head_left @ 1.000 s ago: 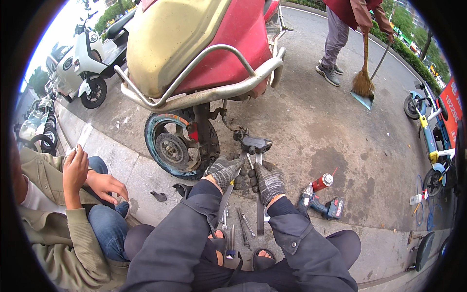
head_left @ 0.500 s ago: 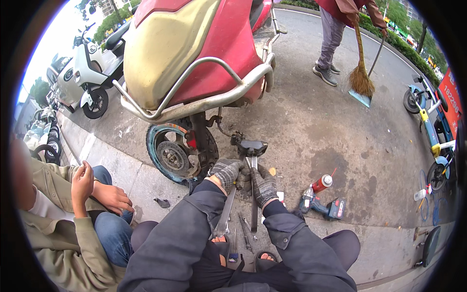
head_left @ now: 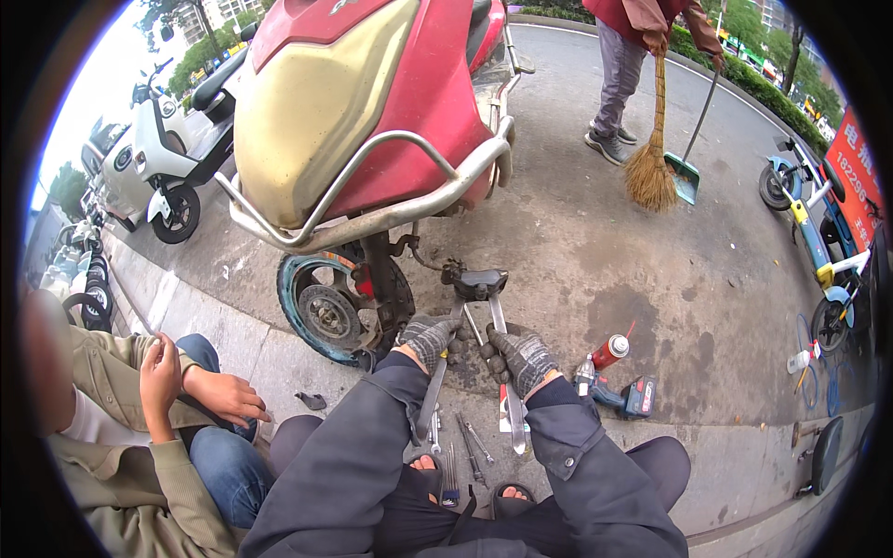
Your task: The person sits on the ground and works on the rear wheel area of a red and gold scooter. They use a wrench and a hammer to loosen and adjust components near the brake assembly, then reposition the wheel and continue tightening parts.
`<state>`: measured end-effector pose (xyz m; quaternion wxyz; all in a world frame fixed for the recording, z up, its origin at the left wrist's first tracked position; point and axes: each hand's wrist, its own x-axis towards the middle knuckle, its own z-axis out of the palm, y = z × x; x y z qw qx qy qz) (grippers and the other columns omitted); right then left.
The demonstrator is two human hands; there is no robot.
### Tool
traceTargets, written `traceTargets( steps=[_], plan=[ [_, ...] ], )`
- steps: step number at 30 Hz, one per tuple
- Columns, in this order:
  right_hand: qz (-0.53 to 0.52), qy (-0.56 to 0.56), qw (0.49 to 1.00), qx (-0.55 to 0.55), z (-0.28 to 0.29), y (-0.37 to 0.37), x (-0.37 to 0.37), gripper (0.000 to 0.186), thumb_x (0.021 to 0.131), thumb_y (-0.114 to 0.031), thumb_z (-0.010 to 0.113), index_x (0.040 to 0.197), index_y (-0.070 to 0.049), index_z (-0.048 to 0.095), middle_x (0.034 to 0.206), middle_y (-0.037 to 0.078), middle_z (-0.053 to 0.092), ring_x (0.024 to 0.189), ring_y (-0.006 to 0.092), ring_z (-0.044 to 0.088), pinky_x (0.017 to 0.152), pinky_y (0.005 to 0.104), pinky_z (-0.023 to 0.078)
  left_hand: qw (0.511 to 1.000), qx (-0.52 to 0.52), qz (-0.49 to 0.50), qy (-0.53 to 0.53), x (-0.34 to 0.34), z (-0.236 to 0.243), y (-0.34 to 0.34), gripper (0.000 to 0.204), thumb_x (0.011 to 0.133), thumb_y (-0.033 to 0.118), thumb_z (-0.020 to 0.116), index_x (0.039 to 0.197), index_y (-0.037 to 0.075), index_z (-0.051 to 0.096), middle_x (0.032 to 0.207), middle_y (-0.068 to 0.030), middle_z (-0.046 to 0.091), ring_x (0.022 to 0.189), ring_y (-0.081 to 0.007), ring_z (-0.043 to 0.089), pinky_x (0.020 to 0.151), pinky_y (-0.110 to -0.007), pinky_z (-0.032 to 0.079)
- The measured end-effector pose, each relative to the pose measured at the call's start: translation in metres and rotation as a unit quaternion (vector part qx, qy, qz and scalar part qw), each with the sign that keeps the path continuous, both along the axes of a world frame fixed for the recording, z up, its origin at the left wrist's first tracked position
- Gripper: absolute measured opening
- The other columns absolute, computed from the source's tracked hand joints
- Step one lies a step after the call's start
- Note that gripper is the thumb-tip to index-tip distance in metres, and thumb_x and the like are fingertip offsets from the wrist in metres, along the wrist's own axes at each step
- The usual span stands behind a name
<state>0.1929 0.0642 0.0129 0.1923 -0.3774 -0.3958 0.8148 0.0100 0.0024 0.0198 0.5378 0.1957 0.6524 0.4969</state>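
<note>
Grasps in the left hand (head_left: 433, 337), gloved in grey knit, a left flat bar (head_left: 430, 405) of metal, with fingers closed around it and the lower end pointing down toward the lap. Grasps in the right hand (head_left: 523, 361), gloved the same, a right flat bar (head_left: 516, 423), also with the lower end pointing down. Has just beyond the hands, between them, a dark metal part (head_left: 481, 284), with the upper ends of both bars reaching up to it; cannot tell exactly how they meet it. Has also between the hands a thin silver rod (head_left: 473, 325), near the right fingertips; cannot tell which hand carries it.

Faces, beyond the hands, a red and gold scooter (head_left: 316, 112), with its wheel (head_left: 327, 314) to the left of the left hand. Has to the right of the right hand a red can (head_left: 611, 352) and a power tool (head_left: 611, 398). Has below the hands, on the ground (head_left: 577, 288), some hand tools (head_left: 470, 437). Has a seated person (head_left: 139, 465) at far left of the hands, and well beyond them, to the right, a standing person (head_left: 621, 74) with a broom (head_left: 654, 177).
</note>
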Motion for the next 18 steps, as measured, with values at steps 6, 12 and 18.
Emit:
traceTargets(
  steps=[6,12,18],
  plan=[
    [-0.007,-0.017,1.000,0.014,-0.017,-0.011,-0.013,0.020,0.094,-0.025,0.060,0.102,-0.006,0.062,0.067,0.000,0.060,0.043,0.0097,0.049,0.036,0.0250,0.036,0.986,-0.004,0.080,-0.149,0.015,-0.011,-0.005,0.018,0.091,0.015,0.064,0.101,0.000,0.067,0.084,-0.0079,0.069,0.056,-0.0128,0.059,0.046,-0.026,0.050],
    [-0.042,-0.017,0.999,0.000,-0.015,-0.015,-0.018,0.023,0.094,-0.026,0.061,0.104,-0.006,0.060,0.066,0.001,0.060,0.040,0.0108,0.048,0.035,0.0265,0.036,0.989,0.006,0.050,-0.138,0.017,-0.023,0.002,0.022,0.092,0.024,0.064,0.100,0.003,0.066,0.076,-0.0067,0.066,0.050,-0.0149,0.058,0.040,-0.028,0.046],
    [-0.046,-0.076,0.995,0.038,0.005,-0.016,-0.017,0.025,0.093,-0.026,0.064,0.099,-0.003,0.058,0.065,0.002,0.057,0.040,0.0082,0.047,0.033,0.0245,0.035,0.994,-0.010,0.092,0.053,0.032,-0.019,0.009,0.026,0.089,0.031,0.067,0.097,0.006,0.068,0.070,-0.0050,0.064,0.048,-0.0138,0.055,0.039,-0.029,0.041]
  ],
)
